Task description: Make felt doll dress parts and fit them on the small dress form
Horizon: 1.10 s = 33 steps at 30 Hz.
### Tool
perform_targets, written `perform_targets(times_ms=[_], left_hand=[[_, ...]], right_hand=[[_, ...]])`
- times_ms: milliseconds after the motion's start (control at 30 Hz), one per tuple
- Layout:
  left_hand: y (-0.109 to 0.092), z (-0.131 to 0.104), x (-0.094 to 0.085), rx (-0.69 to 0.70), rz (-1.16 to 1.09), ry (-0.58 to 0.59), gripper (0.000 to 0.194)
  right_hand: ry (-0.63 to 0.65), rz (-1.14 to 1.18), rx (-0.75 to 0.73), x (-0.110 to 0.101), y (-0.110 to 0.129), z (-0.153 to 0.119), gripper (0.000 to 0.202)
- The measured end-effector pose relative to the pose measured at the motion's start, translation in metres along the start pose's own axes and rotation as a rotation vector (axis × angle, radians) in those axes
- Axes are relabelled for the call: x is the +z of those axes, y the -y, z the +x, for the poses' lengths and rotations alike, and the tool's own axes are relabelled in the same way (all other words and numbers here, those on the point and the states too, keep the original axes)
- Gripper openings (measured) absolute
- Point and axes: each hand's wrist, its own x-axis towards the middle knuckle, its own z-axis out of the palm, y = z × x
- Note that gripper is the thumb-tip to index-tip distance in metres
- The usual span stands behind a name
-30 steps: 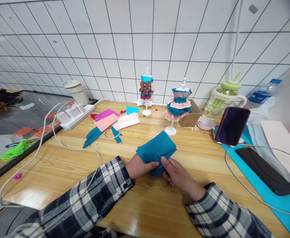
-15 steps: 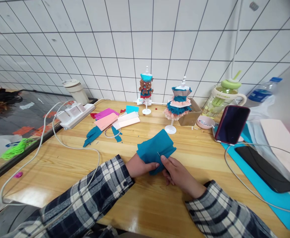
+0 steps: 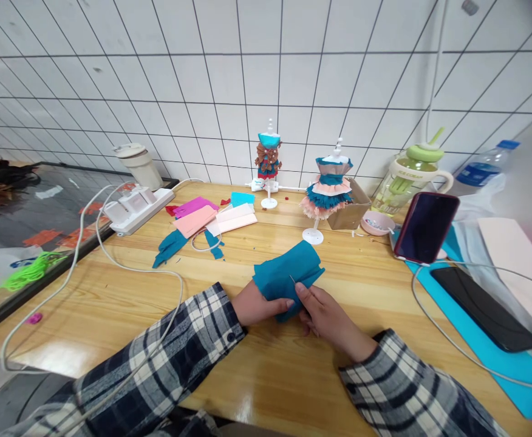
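My left hand (image 3: 262, 306) is closed on a folded piece of teal crepe paper (image 3: 286, 267), thumb on top and the other fingers hidden beneath it. My right hand (image 3: 325, 312) pinches a thin needle (image 3: 292, 278) between thumb and forefinger; its tip lies over the paper near the lower right edge. Whether the tip goes through the paper, I cannot tell. Beyond the hands stands a small white dress form (image 3: 314, 235) in a layered teal and pink paper dress (image 3: 330, 188). Farther back is a second form (image 3: 269, 202) dressed in turquoise, brown and red.
Folded coloured papers (image 3: 195, 220) and teal scraps lie at the back left, beside a white power strip (image 3: 141, 212). A looping white cable (image 3: 181, 282) crosses my left sleeve. On the right are a propped phone (image 3: 425, 227), a black phone (image 3: 484, 309), a bead bowl (image 3: 378, 223) and a jug (image 3: 407, 176).
The paper's far edge has dipped and curled over slightly. Both hands keep nearly the same place and grip.
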Motion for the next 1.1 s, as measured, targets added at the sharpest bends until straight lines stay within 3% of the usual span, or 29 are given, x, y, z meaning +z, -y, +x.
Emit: perform_targets(times_ms=[67,133,200,267,467,1100], left_hand=[[-0.0016,-0.0009,0.0016,-0.040,-0.173,-0.027,0.052],[-0.0021,-0.0006,0.0024,-0.088,-0.280,-0.140,0.049],[-0.0014,0.0009,0.0019,-0.106,-0.268,-0.264,0.050],[0.0000,0.0027,0.0005,-0.102,-0.198,-0.308,0.053],[0.0038,0.0032,-0.0021,-0.053,-0.046,-0.261,0.055],[0.0040,0.0016,-0.0006,-0.040,-0.024,-0.229,0.060]], right_hand=[[-0.007,-0.006,0.000,-0.0002,0.0004,-0.0002,0.053],[-0.007,-0.009,0.005,-0.0003,0.0007,-0.0003,0.053],[0.001,-0.013,0.005,-0.0003,0.0008,-0.0006,0.053],[0.009,-0.014,0.001,-0.0002,0.0009,-0.0011,0.054],[0.022,0.014,0.008,0.0004,0.0016,-0.0022,0.055],[0.005,0.017,0.012,0.0012,0.0022,-0.0026,0.055]])
